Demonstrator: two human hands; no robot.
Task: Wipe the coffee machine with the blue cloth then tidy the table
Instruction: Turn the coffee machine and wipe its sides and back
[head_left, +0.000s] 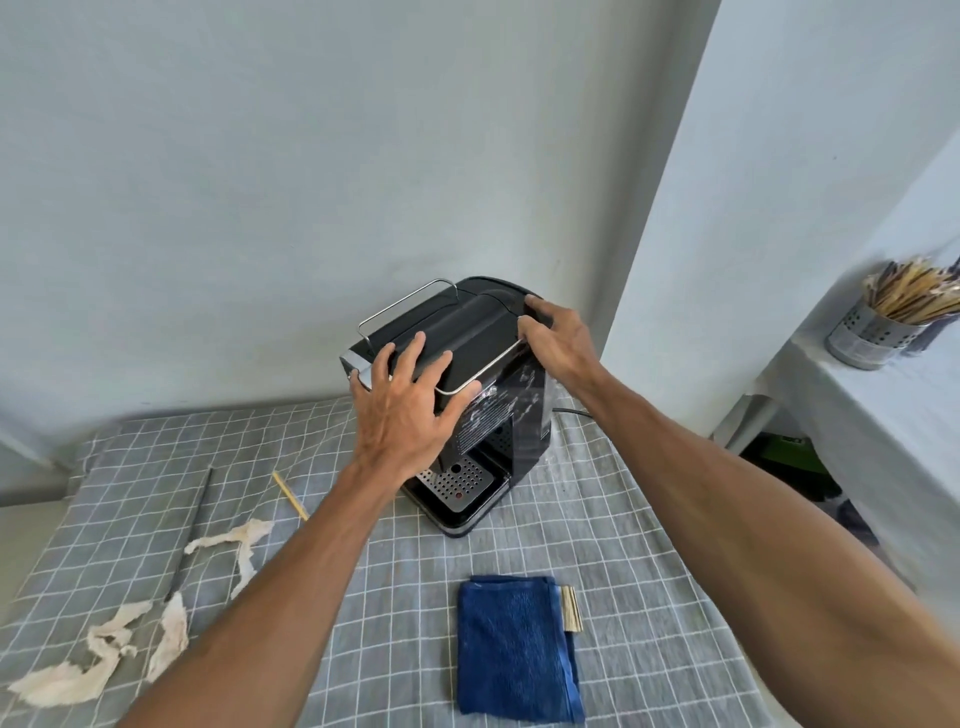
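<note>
A black coffee machine (470, 332) with a chrome rail on top stands at the back of the table, white smears on its front. My left hand (402, 410) grips its near top corner, fingers spread over the lid. At the machine's far right top edge my right hand (558, 345) holds on. The folded blue cloth (511, 649) lies flat on the checked tablecloth (649, 597) near the front, apart from both hands.
Torn white paper scraps (104, 654) lie at the left, with a dark stick (195, 525) and a wooden chopstick (290, 494). A small tan object (571, 608) sits beside the cloth. A metal holder of sticks (878, 332) stands on the shelf at right. The machine's cord (571, 411) trails right.
</note>
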